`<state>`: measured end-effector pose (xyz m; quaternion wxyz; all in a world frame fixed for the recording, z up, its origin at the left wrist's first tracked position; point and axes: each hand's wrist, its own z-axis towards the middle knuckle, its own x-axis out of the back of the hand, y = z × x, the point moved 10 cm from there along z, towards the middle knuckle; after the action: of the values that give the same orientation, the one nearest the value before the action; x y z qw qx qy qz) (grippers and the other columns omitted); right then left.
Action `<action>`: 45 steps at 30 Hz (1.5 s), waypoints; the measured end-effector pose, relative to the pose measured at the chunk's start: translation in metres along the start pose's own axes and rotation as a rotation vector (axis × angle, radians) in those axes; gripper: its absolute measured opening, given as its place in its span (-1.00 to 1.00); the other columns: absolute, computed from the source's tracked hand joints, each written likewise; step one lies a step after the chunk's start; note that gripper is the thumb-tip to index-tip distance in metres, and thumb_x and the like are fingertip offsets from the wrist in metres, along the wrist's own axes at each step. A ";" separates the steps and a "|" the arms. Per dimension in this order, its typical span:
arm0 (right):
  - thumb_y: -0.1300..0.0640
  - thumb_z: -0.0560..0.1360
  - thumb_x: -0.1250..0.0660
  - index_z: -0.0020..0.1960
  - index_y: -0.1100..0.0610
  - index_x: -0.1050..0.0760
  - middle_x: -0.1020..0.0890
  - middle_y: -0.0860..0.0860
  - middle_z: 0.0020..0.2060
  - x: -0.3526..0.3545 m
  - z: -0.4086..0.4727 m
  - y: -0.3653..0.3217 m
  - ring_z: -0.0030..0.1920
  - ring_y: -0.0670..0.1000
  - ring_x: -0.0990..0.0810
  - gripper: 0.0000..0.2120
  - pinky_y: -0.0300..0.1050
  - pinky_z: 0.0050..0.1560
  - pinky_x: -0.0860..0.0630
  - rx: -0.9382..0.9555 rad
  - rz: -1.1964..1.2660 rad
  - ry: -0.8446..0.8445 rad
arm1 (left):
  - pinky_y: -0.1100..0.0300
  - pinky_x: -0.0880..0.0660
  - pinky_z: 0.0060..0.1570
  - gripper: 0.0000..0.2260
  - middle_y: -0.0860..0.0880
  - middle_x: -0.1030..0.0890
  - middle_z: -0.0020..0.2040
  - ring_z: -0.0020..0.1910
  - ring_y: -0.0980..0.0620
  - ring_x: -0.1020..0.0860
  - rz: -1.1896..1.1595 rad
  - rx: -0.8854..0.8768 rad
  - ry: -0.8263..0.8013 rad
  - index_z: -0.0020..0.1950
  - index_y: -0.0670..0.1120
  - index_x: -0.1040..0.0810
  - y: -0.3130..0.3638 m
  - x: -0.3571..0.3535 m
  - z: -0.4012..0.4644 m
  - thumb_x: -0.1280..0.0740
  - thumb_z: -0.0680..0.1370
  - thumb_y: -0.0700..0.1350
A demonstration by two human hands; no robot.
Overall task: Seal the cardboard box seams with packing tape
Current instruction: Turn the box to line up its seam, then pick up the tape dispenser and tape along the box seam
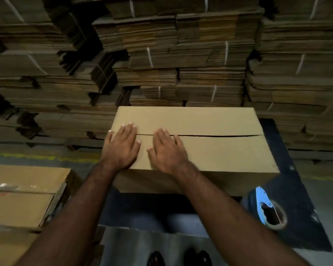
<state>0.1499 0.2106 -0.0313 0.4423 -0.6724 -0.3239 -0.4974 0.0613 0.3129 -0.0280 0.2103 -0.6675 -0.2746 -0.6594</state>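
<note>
Both hands, left (121, 145) and right (166, 148), press flat, fingers spread, grasping nothing, on the box (196, 143) atop the dark surface (288, 162). Its untaped seam (219, 135) gapes; flaps look light, springy. Tape dispenser (267, 207) waits alongside.

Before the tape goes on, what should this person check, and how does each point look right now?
1. Flaps folded down on the cardboard box: ok, both lie flat.
2. Centre seam closed: not ok, a dark gap shows along its right half.
3. Flaps held: ok, left hand and right hand press flat near the seam's left end.
4. Tape dispenser within reach: ok, it lies on the dark table right of the box, but neither hand holds it.
5. Tape left on the roll: cannot tell.
</note>
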 end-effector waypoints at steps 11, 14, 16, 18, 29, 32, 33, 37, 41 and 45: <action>-0.27 0.60 0.13 0.61 0.14 0.20 0.16 0.05 0.60 0.035 -0.076 0.188 0.59 0.02 0.18 -0.26 0.14 0.54 0.21 -0.579 -0.020 0.107 | -0.14 0.06 0.51 -0.28 -0.01 0.01 0.63 0.59 0.01 0.01 0.006 -0.165 0.009 0.62 -0.05 0.00 -0.015 -0.003 0.046 0.27 0.55 0.29; -0.27 0.60 0.15 0.61 0.15 0.20 0.17 0.06 0.60 0.047 -0.108 0.230 0.58 0.02 0.20 -0.26 0.15 0.53 0.23 -0.713 -0.060 0.166 | -0.14 0.05 0.51 -0.27 -0.02 -0.01 0.63 0.59 0.00 -0.01 -0.002 -0.169 -0.003 0.62 -0.06 -0.02 -0.015 -0.002 0.047 0.27 0.55 0.30; -0.24 0.62 0.11 0.61 0.16 0.19 0.12 0.08 0.60 0.052 -0.129 0.249 0.59 0.05 0.15 -0.28 0.15 0.54 0.16 -0.796 -0.006 0.228 | -0.16 0.03 0.51 -0.27 -0.03 -0.02 0.63 0.59 -0.02 -0.02 0.003 -0.155 0.004 0.62 -0.06 -0.03 -0.015 -0.001 0.046 0.27 0.55 0.30; -0.19 0.64 0.02 0.60 0.19 0.04 -0.14 0.16 0.57 0.053 -0.150 0.265 0.55 0.15 -0.13 -0.32 0.12 0.50 -0.08 -0.887 0.140 0.323 | -0.18 0.00 0.50 -0.27 -0.04 -0.01 0.63 0.59 -0.07 -0.03 0.005 -0.126 0.002 0.62 -0.05 -0.02 -0.013 -0.001 0.043 0.26 0.54 0.29; -0.04 0.55 -0.28 0.20 0.17 -0.51 -0.63 0.25 0.11 -0.042 -0.280 0.322 0.13 0.29 -0.58 -0.65 0.07 0.10 -0.52 -1.157 0.348 0.296 | -0.22 0.03 0.50 0.03 -0.03 0.05 0.64 0.60 -0.08 0.06 -0.005 -0.479 -0.127 0.61 -0.06 -0.04 0.240 -0.026 0.017 0.20 0.35 0.61; -0.08 0.47 -0.39 0.30 0.21 -0.37 -0.59 0.22 0.14 -0.091 -0.271 0.322 0.20 0.27 -0.54 -0.47 0.04 0.14 -0.48 -1.022 0.322 0.112 | -0.23 0.02 0.49 0.04 -0.04 0.04 0.64 0.60 -0.10 0.05 -0.006 -0.442 -0.126 0.60 -0.07 -0.06 0.263 -0.032 0.016 0.18 0.34 0.62; -0.07 0.45 -0.42 0.32 0.23 -0.32 -0.57 0.20 0.15 -0.104 -0.267 0.320 0.23 0.25 -0.52 -0.41 0.02 0.16 -0.46 -0.983 0.312 0.074 | -0.23 0.01 0.49 0.03 -0.05 0.03 0.64 0.60 -0.10 0.05 -0.003 -0.443 -0.117 0.60 -0.06 -0.07 0.269 -0.032 0.013 0.18 0.35 0.62; 0.07 0.45 -0.45 0.36 0.19 -0.20 -0.54 0.18 0.22 -0.123 -0.260 0.337 0.27 0.24 -0.51 -0.37 0.03 0.16 -0.47 -1.039 0.317 0.072 | -0.20 0.04 0.51 0.00 -0.02 0.06 0.64 0.60 -0.06 0.07 -0.021 -0.447 -0.113 0.61 -0.04 -0.05 0.275 -0.033 0.010 0.15 0.38 0.60; 0.17 0.44 -0.44 0.36 0.19 -0.22 -0.56 0.21 0.16 -0.103 -0.262 0.372 0.19 0.27 -0.56 -0.40 0.00 0.11 -0.47 -1.087 0.477 0.203 | -0.16 0.05 0.53 -0.01 0.02 0.08 0.63 0.60 -0.01 0.09 -0.048 -0.450 -0.127 0.62 -0.01 -0.04 0.272 -0.032 0.007 0.12 0.37 0.59; 0.21 0.36 -0.45 0.33 0.27 -0.30 -0.54 0.25 0.20 -0.030 -0.282 0.425 0.18 0.26 -0.57 -0.39 0.10 0.18 -0.51 -1.142 0.845 0.548 | -0.15 0.08 0.53 0.03 0.05 0.14 0.63 0.60 0.02 0.12 -0.015 -0.436 -0.168 0.63 0.02 0.03 0.270 -0.034 -0.002 0.18 0.31 0.61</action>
<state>0.4050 -0.2175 -0.1439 0.2433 -0.7160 0.3902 -0.5253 0.2341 0.1028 -0.0403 0.0328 -0.7477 -0.1472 -0.6467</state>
